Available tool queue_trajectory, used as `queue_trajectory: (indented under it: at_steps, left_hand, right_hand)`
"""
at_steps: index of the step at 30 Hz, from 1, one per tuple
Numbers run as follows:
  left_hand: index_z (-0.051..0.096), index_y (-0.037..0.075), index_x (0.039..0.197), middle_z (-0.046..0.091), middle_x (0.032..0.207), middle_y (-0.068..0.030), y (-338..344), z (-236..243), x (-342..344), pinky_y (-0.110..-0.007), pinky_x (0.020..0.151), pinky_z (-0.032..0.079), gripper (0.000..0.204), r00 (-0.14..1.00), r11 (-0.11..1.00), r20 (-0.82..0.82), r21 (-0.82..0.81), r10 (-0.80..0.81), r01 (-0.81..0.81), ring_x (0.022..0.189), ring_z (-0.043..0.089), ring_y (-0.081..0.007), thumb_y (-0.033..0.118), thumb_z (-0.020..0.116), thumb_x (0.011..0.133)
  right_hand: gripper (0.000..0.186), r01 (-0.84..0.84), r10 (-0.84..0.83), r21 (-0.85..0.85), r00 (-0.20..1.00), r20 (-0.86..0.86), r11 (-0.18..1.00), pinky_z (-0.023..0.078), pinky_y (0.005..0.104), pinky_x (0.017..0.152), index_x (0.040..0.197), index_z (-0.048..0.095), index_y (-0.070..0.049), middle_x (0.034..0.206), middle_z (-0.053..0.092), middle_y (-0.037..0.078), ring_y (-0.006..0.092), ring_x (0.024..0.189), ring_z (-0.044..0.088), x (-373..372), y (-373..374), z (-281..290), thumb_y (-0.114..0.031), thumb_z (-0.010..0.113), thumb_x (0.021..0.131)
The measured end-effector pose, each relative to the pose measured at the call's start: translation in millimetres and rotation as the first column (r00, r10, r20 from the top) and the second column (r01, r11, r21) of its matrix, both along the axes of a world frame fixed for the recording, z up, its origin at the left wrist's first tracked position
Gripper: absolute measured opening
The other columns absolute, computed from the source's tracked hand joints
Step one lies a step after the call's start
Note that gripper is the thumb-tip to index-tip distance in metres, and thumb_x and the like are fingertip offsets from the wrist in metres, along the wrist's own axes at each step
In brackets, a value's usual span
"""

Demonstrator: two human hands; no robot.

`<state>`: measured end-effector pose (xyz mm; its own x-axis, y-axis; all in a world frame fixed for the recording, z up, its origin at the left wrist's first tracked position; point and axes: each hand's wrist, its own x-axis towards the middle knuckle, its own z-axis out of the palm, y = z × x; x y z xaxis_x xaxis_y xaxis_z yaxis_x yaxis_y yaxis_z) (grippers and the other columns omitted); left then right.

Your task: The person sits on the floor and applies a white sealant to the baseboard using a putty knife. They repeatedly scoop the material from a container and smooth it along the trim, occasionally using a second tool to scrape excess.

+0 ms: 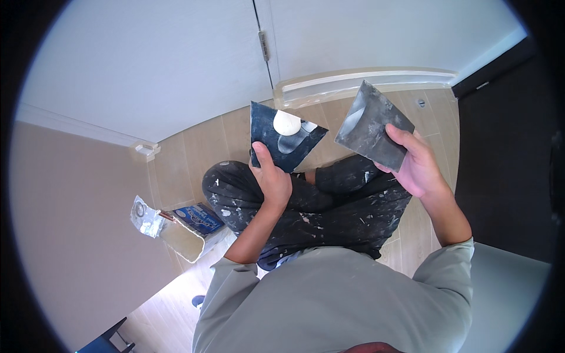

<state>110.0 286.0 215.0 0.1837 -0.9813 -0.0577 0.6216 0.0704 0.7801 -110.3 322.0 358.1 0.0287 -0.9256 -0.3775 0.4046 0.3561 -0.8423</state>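
My left hand (272, 181) is closed round the lower edge of a dark putty spreader (266, 130), thumb on top. A rounded dollop of white putty (287, 123) sits near its upper edge, with a pale smear below. To the right, my right hand (419, 165) grips a second flat spreader (376, 126), grey and filmed with dried putty, its thumb pressed on the face. The two spreaders are held apart, a little above my crossed legs. Fingers behind both blades are mostly hidden.
An open tub (183, 240) with a blue label stands at my left, a smeared silvery flap (145, 217) at its far rim. Masking tape edges the white baseboard (371, 79) ahead. Dark panel (506, 153) at right; hinged white door (176, 59) ahead. Paint-spotted trousers (306, 215) cover my legs.
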Motion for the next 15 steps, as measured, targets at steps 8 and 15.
queue_trajectory:
  at_steps: [8, 15]
  left_hand:
    - [0.049, -0.008, 0.125, 0.059, 0.120, -0.0125, 7.8, -16.6, 3.0, -0.033, 0.092, 0.048, 0.070, 0.919, 0.935, 0.298, -0.317, 0.259, -0.160, 0.106, 0.059, -0.0189, 0.056, 0.048, 0.097]
    - [0.044, -0.008, 0.131, 0.061, 0.113, -0.0285, -20.0, -3.3, 13.3, -0.044, 0.086, 0.055, 0.071, 0.717, 0.558, 0.444, -0.825, 0.537, 0.092, 0.100, 0.065, -0.0390, 0.055, 0.034, 0.100]
  right_hand:
    - [0.027, -0.162, 0.157, 0.034, 0.981, 0.116, 0.986, 0.046, 0.0292, 0.059, 0.110, 0.060, -0.001, 0.091, 0.067, 0.007, 0.0148, 0.074, 0.063, 12.9, -2.9, 10.5, -0.024, 0.058, 0.095]
    - [0.026, -0.202, 0.160, 0.133, 0.948, 0.275, 0.970, 0.043, 0.0295, 0.062, 0.106, 0.061, 0.000, 0.089, 0.066, 0.009, 0.0159, 0.074, 0.060, 31.7, -6.2, 22.7, -0.023, 0.058, 0.095]
